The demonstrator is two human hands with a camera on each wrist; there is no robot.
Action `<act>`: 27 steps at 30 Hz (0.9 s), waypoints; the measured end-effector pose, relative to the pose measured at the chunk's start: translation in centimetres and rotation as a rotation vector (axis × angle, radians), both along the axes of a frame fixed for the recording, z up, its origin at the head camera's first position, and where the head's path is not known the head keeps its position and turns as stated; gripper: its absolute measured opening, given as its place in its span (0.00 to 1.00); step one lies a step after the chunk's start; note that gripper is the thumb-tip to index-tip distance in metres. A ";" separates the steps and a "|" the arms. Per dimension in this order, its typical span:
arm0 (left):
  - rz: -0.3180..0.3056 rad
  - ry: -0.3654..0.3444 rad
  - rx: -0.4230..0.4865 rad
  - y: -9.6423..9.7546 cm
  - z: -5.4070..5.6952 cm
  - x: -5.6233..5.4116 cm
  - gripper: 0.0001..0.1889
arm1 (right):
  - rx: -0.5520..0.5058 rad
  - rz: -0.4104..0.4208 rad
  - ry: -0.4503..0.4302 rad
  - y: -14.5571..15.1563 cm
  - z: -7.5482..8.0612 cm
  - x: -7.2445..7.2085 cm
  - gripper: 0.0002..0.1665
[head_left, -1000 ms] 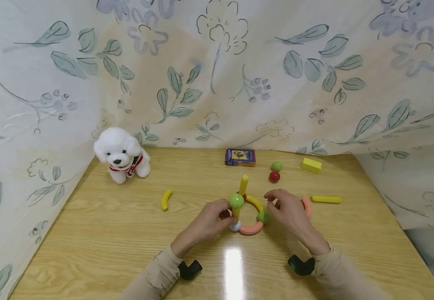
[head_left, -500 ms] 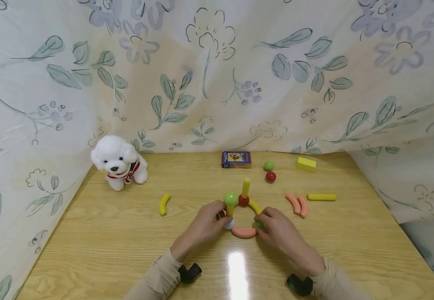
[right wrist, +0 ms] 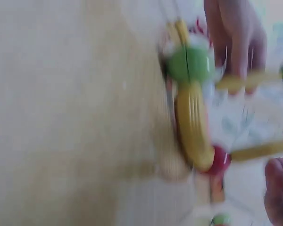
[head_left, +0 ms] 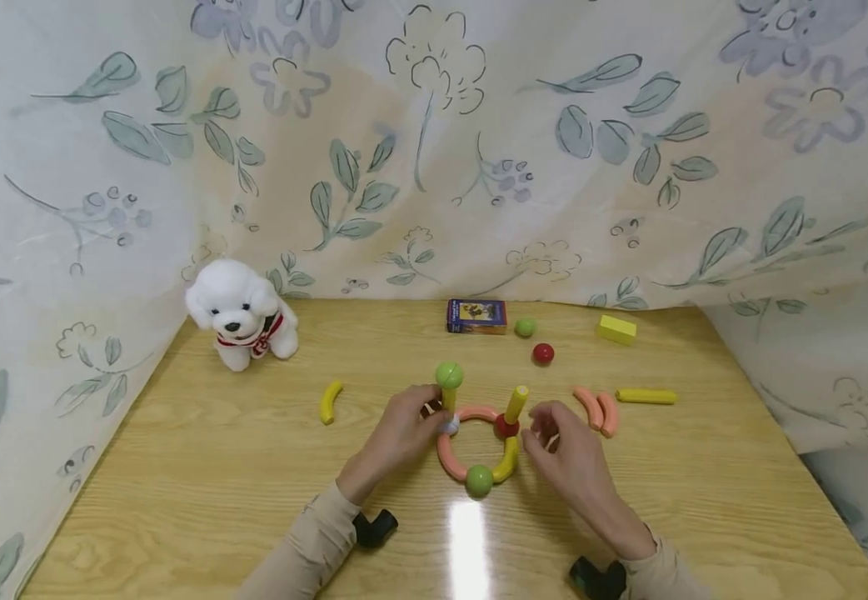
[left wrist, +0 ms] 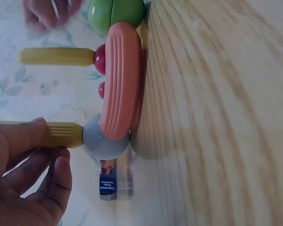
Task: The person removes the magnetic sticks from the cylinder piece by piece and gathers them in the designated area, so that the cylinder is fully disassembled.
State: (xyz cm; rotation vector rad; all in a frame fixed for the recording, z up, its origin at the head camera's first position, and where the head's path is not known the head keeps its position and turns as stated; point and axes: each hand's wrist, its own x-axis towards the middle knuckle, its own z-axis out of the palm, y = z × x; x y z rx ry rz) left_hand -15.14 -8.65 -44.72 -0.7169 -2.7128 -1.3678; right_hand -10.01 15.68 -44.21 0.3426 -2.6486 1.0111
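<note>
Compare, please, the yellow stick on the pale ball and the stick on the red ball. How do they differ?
The held stick stands on the pale ball; the free stick on the red ball.
The held stick has a green ball on top; the free stick's top is bare.
The left hand pinches the held stick; no hand holds the free stick.
Both are yellow and stand up.

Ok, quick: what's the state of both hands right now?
Left hand: closed, pinching the yellow rod that stands on the pale ball.
Right hand: open, fingers loosely curled, holding nothing.
</note>
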 end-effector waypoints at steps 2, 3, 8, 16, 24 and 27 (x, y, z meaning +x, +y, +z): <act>-0.001 0.004 -0.007 -0.1 0.0 0.0 0.04 | -0.051 0.021 -0.077 0.4 -0.3 -1.4 0.23; -0.004 0.002 -0.008 -0.1 0.0 0.0 0.04 | -0.070 0.053 -0.116 0.5 -0.4 -2.0 0.28; -0.026 -0.033 -0.009 0.1 -0.1 0.1 0.04 | -0.090 0.109 -0.203 0.2 -1.0 -3.4 0.20; -0.022 -0.012 0.000 0.2 0.2 -0.2 0.04 | -0.014 0.108 -0.137 -0.2 -0.6 -3.5 0.06; -0.025 -0.014 0.008 0.2 0.2 -0.1 0.03 | 0.059 0.125 -0.066 -0.4 -0.3 -3.2 0.05; -0.026 -0.009 0.010 0.1 0.2 0.0 0.03 | 0.116 0.117 -0.010 0.7 -0.1 -3.3 0.07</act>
